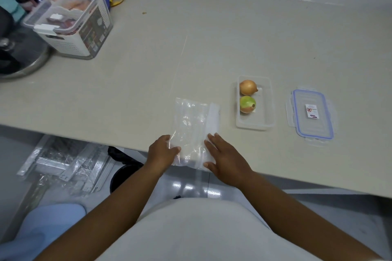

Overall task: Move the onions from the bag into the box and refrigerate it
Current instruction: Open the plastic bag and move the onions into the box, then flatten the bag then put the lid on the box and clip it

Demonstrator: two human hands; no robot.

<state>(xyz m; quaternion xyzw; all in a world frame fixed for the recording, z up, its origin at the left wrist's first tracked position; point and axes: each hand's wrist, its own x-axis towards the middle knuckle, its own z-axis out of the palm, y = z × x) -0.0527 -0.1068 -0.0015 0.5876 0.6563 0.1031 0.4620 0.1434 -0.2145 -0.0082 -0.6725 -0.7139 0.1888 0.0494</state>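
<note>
One head-worn wide view, we look forward and steeply down, close over our forearms, counter [212,53] edge near, floor below.

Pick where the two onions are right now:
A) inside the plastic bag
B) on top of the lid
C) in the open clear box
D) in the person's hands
C: both onions lie in the open box, beside the flat bag.
</note>
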